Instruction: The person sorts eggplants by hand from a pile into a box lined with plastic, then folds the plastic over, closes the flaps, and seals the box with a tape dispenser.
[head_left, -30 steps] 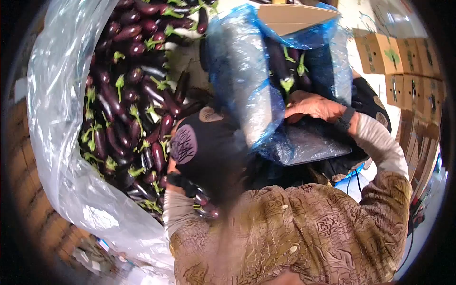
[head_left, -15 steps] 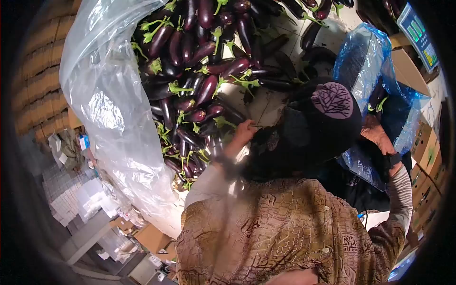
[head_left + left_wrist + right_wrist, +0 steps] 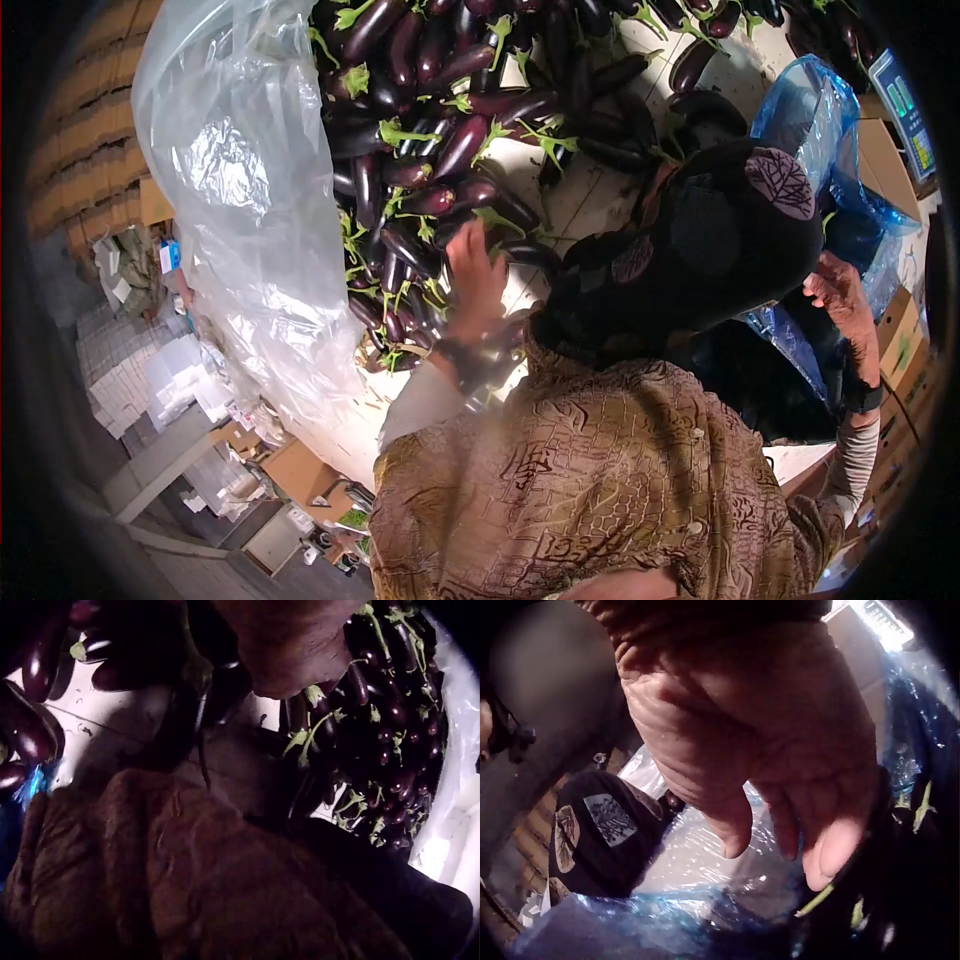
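Observation:
My left hand, a little blurred with fingers extended, is over the near side of a heap of dark purple eggplants. In the left wrist view, part of that hand hangs above eggplants with green stems; its fingertips are out of sight. At the right, my right hand is beside a box lined with blue plastic. The right wrist view has the hand over the plastic, its fingers loosely bent and gripping nothing visible, with green stems close below the fingertips.
Clear plastic sheeting borders the heap on the left. A scale display stands behind the lined box, and cardboard cartons are at the right. A patterned black head covering blocks part of the middle.
The head view has swung toward the heap. Since half a second ago, my left hand's fingers have extended over the eggplants, and my right hand is less far inside the lined box.

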`<state>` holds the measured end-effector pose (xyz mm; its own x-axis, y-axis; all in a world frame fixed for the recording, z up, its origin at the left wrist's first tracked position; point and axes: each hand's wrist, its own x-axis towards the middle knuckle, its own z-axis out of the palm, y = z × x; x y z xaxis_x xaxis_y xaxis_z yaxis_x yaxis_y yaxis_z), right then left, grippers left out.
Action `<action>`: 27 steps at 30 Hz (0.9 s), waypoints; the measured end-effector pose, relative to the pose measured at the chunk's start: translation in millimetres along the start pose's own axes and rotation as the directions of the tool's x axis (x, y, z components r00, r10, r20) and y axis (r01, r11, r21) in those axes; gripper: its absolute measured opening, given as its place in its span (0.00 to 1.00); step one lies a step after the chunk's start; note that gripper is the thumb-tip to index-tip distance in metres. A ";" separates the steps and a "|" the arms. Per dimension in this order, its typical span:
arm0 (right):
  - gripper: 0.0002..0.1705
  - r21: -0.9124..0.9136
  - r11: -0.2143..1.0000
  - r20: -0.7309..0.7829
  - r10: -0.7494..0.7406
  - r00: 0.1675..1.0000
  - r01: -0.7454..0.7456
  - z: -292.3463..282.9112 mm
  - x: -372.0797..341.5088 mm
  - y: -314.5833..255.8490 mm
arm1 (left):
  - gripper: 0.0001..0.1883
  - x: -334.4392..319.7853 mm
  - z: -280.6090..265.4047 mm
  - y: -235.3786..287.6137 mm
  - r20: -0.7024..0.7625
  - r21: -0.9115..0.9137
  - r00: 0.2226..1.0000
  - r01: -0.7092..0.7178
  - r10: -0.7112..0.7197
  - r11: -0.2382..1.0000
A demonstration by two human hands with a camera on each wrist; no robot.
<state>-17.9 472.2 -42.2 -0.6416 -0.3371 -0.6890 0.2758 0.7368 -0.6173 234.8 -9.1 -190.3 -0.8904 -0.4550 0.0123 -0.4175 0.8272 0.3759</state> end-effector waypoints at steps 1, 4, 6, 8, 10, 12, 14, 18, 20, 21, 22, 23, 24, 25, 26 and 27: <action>0.18 0.016 1.000 0.006 -0.026 1.000 0.026 -0.2 -0.3 -6.9 | 0.35 12.1 0.2 0.5 0.075 0.056 0.996 -0.047 0.043 0.997; 0.20 0.051 0.995 0.007 -0.086 0.996 0.086 5.3 -3.8 -34.8 | 0.32 37.9 7.6 0.0 0.148 0.236 0.984 -0.130 0.096 0.963; 0.21 0.073 0.991 -0.002 -0.108 0.994 0.108 7.8 -10.5 -45.9 | 0.27 50.9 16.3 -10.8 0.159 0.324 0.972 -0.216 0.172 0.921; 0.21 0.112 0.986 0.037 -0.126 0.991 0.121 9.6 -14.4 -49.2 | 0.20 55.4 15.5 -10.9 0.085 0.343 0.969 -0.247 0.232 0.906; 0.20 0.091 0.984 0.046 -0.159 0.986 0.155 10.2 -19.1 -48.2 | 0.16 69.1 8.3 -20.6 0.045 0.244 0.956 -0.293 0.291 0.924; 0.22 0.186 0.977 -0.010 -0.102 0.995 0.102 16.0 -31.0 -55.0 | 0.11 82.3 -27.6 -14.6 -0.045 0.067 0.986 -0.157 0.160 0.985; 0.23 0.216 0.970 -0.016 -0.108 0.994 0.109 16.0 -39.1 -65.8 | 0.05 97.9 -63.6 -12.7 -0.146 -0.237 0.989 -0.042 0.008 0.970; 0.21 0.311 0.940 -0.057 -0.133 0.989 0.144 21.6 -45.7 -79.7 | 0.08 130.3 -132.9 16.3 -0.110 -0.808 0.924 0.132 -0.367 0.574; 0.17 0.223 0.917 -0.068 -0.324 0.944 0.331 31.8 -43.7 -82.3 | 0.12 149.9 -148.0 17.1 -0.099 -0.930 0.935 0.034 -0.340 0.365; 0.13 0.208 0.911 -0.072 -0.349 0.934 0.356 36.0 -46.6 -86.9 | 0.13 159.9 -151.6 22.7 -0.107 -0.970 0.963 -0.047 -0.246 0.238; 0.14 0.139 0.898 -0.042 -0.416 0.908 0.418 37.0 -46.6 -88.5 | 0.13 167.4 -157.1 32.4 -0.112 -0.979 0.967 -0.068 -0.230 0.191; 0.14 0.145 0.897 -0.031 -0.417 0.908 0.417 38.4 -48.5 -89.8 | 0.13 173.3 -159.9 41.3 -0.111 -0.985 0.975 -0.083 -0.191 0.151; 0.14 0.149 0.898 -0.017 -0.416 0.909 0.414 39.9 -50.7 -91.4 | 0.13 177.6 -162.0 49.6 -0.110 -0.990 0.982 -0.094 -0.155 0.110; 0.16 0.147 0.869 -0.029 -0.474 0.880 0.472 41.5 -51.6 -91.8 | 0.13 181.0 -163.3 60.5 -0.114 -0.990 0.984 -0.100 -0.137 0.101; 0.16 0.142 0.869 -0.050 -0.472 0.880 0.474 41.7 -52.4 -91.7 | 0.13 183.3 -162.8 74.3 -0.109 -0.993 0.987 -0.102 -0.121 0.061; 0.18 0.125 0.839 -0.051 -0.528 0.848 0.530 40.1 -52.9 -91.3 | 0.14 185.5 -161.5 88.8 -0.103 -0.995 0.989 -0.102 -0.102 0.018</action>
<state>19.6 399.2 35.5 -0.7260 -0.6449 -0.2390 -0.0192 0.3663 -0.9303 61.8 -73.3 -5.0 -0.8197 -0.5686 0.0690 0.2633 -0.2670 0.9270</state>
